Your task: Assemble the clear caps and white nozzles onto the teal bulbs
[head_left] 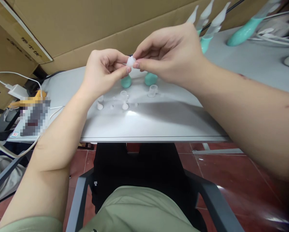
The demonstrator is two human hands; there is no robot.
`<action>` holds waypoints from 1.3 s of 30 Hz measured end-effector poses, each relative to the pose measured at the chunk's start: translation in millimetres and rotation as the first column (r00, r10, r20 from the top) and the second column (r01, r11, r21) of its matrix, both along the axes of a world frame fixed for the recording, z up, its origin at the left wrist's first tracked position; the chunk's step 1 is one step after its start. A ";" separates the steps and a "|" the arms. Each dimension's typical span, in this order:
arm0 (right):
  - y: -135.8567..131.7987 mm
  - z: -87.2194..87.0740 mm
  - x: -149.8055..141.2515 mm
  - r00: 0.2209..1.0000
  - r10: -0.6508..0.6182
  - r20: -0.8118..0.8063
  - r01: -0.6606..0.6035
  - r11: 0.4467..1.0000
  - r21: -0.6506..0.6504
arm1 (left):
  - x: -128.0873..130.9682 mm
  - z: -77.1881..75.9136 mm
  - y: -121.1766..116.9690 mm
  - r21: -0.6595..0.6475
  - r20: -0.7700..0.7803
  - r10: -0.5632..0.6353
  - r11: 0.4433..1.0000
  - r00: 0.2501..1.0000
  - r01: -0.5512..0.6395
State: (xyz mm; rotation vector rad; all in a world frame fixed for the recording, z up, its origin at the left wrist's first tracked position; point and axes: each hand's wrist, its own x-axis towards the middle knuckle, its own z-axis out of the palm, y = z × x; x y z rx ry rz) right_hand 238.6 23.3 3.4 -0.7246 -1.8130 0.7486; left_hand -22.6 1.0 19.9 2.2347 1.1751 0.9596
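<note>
Above the grey table, my left hand (107,69) and my right hand (171,53) meet, and both pinch one small translucent white plastic piece (131,61) between thumb and fingers. Its exact kind is hard to make out, as fingertips cover its sides. Beneath my hands stand two teal bulbs (126,82), partly hidden. Closer to me are a clear plastic cup (152,91), another clear part (124,95), a white cone-shaped tip (125,105) and a similar tip (100,105) further left. Tiny white bits (136,104) lie among them.
Several teal bulb aspirators with clear tips (208,32) stand at the back right, and another aspirator (247,30) lies beside white cables (275,37). On the left are a white charger (18,91), a yellow object (28,100) and a blurred-out device (35,117). Cardboard (86,25) walls the back.
</note>
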 end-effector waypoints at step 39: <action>-0.3 6.2 -8.8 0.996 -0.007 0.088 0.008 1.000 -0.009 | -4.4 -45.2 41.2 0.232 0.190 -0.065 0.973 0.980 0.020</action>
